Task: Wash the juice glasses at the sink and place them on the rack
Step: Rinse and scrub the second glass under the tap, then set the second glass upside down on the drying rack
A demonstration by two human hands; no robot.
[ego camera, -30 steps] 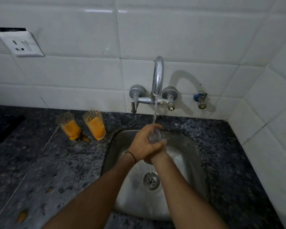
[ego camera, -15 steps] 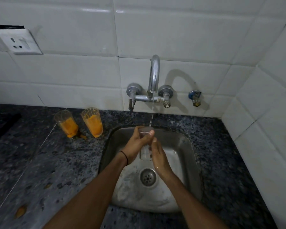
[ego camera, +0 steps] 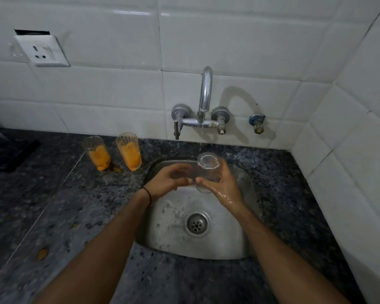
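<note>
A clear juice glass (ego camera: 208,165) is held upright over the steel sink (ego camera: 248,242), its mouth under a thin stream from the tap (ego camera: 206,93). My right hand (ego camera: 225,187), wet, grips the glass from the right side. My left hand (ego camera: 169,181) is just left of the glass with fingers spread and blurred; whether it touches the glass is unclear. Two glasses holding orange juice remains stand on the counter left of the sink, one (ego camera: 98,155) further left and one (ego camera: 129,151) nearer the basin.
The dark speckled stone counter (ego camera: 59,216) surrounds the sink, with orange spills (ego camera: 41,253) on it. White tiled walls rise behind and on the right. A wall socket (ego camera: 43,51) is at upper left. A dark object (ego camera: 7,154) lies at the far left. No rack is in view.
The glass moved from my left hand's grip to my right hand and was raised mouth-up under the stream. My left hand loosened and drew left. The camera view shifted slightly.
</note>
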